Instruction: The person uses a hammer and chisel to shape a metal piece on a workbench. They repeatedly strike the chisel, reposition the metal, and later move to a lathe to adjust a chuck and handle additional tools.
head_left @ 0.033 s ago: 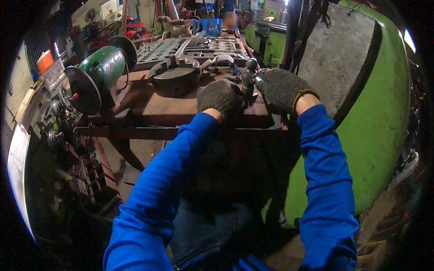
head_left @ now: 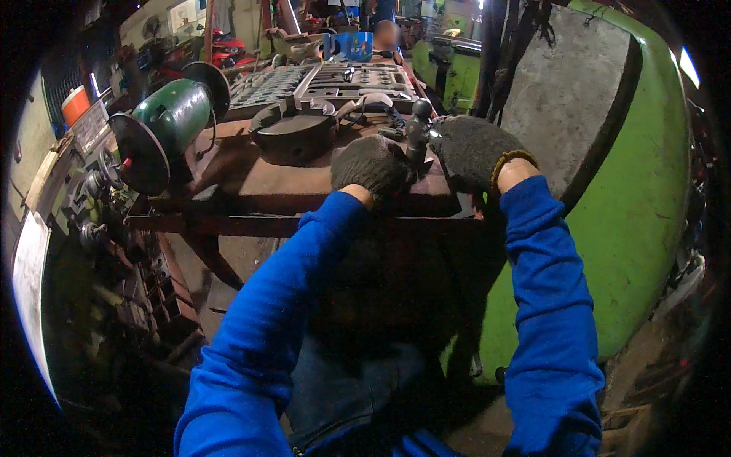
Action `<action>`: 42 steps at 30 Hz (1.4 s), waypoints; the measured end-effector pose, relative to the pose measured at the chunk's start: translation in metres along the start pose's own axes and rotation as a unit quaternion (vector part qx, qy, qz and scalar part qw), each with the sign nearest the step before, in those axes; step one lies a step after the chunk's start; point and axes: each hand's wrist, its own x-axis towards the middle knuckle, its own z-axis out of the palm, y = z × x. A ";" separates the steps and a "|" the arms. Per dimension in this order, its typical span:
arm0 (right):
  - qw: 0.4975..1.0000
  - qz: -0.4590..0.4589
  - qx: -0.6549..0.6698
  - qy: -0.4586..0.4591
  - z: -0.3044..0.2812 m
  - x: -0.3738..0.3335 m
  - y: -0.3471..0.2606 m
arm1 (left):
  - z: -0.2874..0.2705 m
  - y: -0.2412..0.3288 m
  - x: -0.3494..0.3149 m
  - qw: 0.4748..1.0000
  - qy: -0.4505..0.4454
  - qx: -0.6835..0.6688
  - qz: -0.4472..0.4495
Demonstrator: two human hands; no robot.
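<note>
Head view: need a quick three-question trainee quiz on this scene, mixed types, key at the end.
1. Multiple choice: in the picture, what shows between the left hand and the right hand?
A) an orange container
B) a dark metal piece with a rounded knob
C) a blue box
2. True or false: the green-bodied machine with two discs stands to the right of both hands.
3. Short answer: what colour are the sleeves on the person's forearms?

Key:
1. B
2. False; the green-bodied machine with two discs is to the left of both hands.
3. Blue
</note>
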 end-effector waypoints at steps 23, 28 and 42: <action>0.991 0.109 0.074 0.002 0.019 -0.007 0.004 | -0.007 0.009 0.004 0.999 -0.012 -0.006 -0.030; 0.989 0.119 0.069 0.049 0.025 -0.010 0.011 | -0.002 0.003 0.007 0.999 -0.026 -0.018 -0.012; 0.999 0.038 0.026 0.006 0.020 -0.009 0.012 | -0.007 0.009 0.004 0.999 -0.024 -0.021 -0.025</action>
